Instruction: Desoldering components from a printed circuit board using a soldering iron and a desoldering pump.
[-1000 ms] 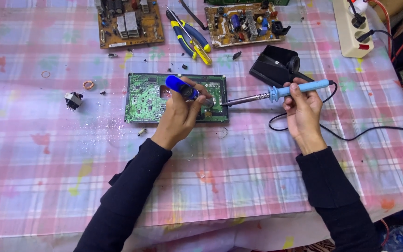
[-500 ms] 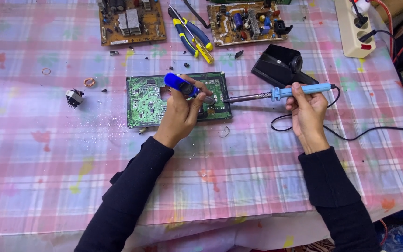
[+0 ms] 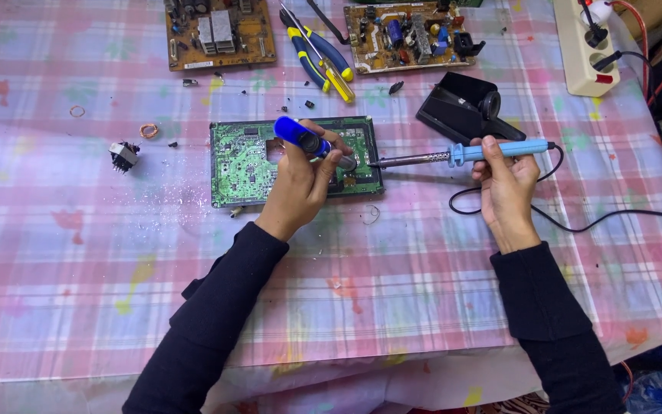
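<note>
At the centre of the frame, the left hand (image 3: 304, 180) grips a blue cylindrical desoldering pump (image 3: 300, 136), its tip down on the green rectangular circuit board (image 3: 243, 165) lying flat on the worktop (image 3: 78, 253). Right of centre, the right hand (image 3: 506, 184) clasps a blue-handled soldering iron (image 3: 461, 156), whose metal tip meets the board's right edge.

A single head-worn camera looked almost straight down from above the person's shoulders, facing away from the body across the table (image 3: 55, 307). It sat at moderate range: both sleeves entered from the bottom edge and the whole work area fitted the frame. The left hand (image 3: 300, 180) lay just left of centre, its fingers (image 3: 329, 153) over the green circuit board (image 3: 239, 165); the right hand (image 3: 506, 184) lay right of centre, fingers (image 3: 492, 153) near mid-height. Beyond the fingers, the far table reached the top edge; right of the right fingers, the table's edge showed. No second view shared the scene.
</note>
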